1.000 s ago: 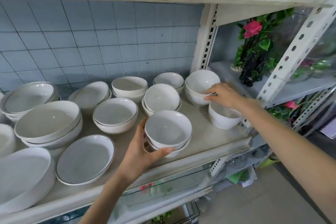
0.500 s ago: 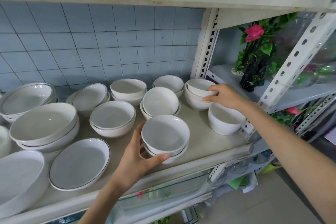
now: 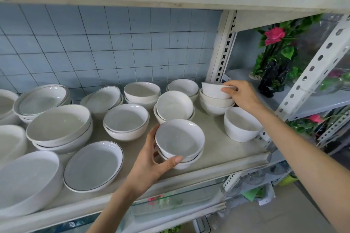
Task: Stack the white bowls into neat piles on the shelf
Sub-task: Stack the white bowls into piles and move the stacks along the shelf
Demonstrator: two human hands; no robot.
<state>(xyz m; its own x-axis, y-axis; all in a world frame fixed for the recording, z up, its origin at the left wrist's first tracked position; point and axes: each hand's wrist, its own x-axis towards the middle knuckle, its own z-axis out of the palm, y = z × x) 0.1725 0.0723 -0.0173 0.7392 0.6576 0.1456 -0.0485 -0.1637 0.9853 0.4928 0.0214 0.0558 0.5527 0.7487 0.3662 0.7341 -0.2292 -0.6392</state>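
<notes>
Head view: white shelf (image 3: 217,149), blue tiled wall (image 3: 113,47).
Left hand (image 3: 149,164) fingers closed around front bowl pile (image 3: 180,143); right hand (image 3: 242,94) pinching top bowl (image 3: 214,90).

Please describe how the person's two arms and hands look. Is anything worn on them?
Both forearms are bare with no sleeves visible. The left hand and the right hand wear no gloves, and no rings, watch or bracelet show. The nails look short and unpainted.

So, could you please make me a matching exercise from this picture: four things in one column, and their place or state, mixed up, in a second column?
Things:
1. left hand
2. right hand
3. deep single bowl
4. pink flower

Places or states:
A. on the neighbouring shelf
B. stands alone near the shelf's right edge
C. grips the front pile of two bowls
D. holds the top bowl of the back right pile

Pairs: 1-C, 2-D, 3-B, 4-A
</notes>
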